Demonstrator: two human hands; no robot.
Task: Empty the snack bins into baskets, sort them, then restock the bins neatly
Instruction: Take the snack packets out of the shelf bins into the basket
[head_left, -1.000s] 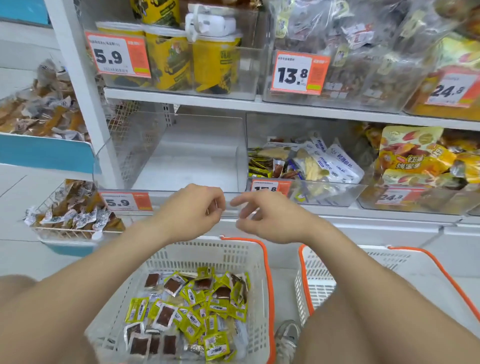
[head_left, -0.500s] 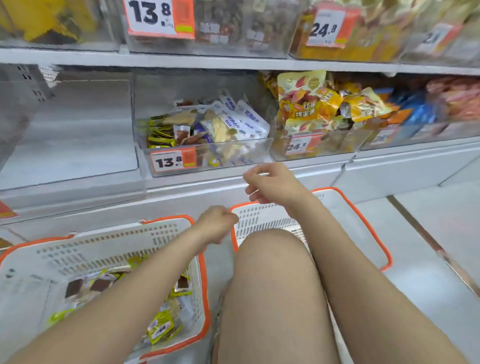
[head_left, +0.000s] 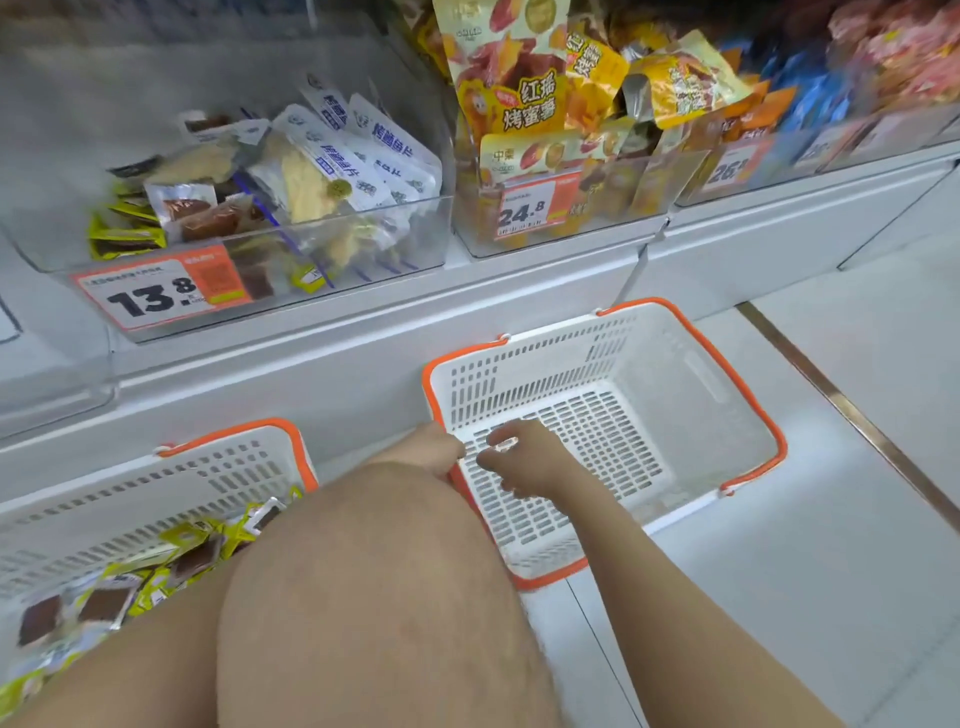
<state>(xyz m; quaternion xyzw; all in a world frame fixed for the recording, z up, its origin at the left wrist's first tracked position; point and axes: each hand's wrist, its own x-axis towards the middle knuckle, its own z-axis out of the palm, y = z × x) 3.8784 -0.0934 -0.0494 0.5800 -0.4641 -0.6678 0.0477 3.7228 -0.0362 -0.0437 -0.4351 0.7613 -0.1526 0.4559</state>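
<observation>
An empty white basket with an orange rim stands on the floor below the shelf. My left hand, partly hidden behind my knee, curls over its left rim. My right hand hovers inside it just above the slotted bottom, fingers loosely curled and holding nothing. A second orange-rimmed basket at the lower left holds several yellow and brown snack packets. On the shelf, a clear bin tagged 13.8 holds mixed white, yellow and brown packets.
A clear bin tagged 24.8 with yellow sweet-potato bags sits to the right, with more bins beyond it. An empty clear bin is at the left edge. My bare knee fills the lower middle. Tiled floor with a metal strip lies on the right.
My view swung right and down from the shelf to the empty basket. Both hands dropped from in front of the shelf, the left onto the basket's rim, the right into the basket.
</observation>
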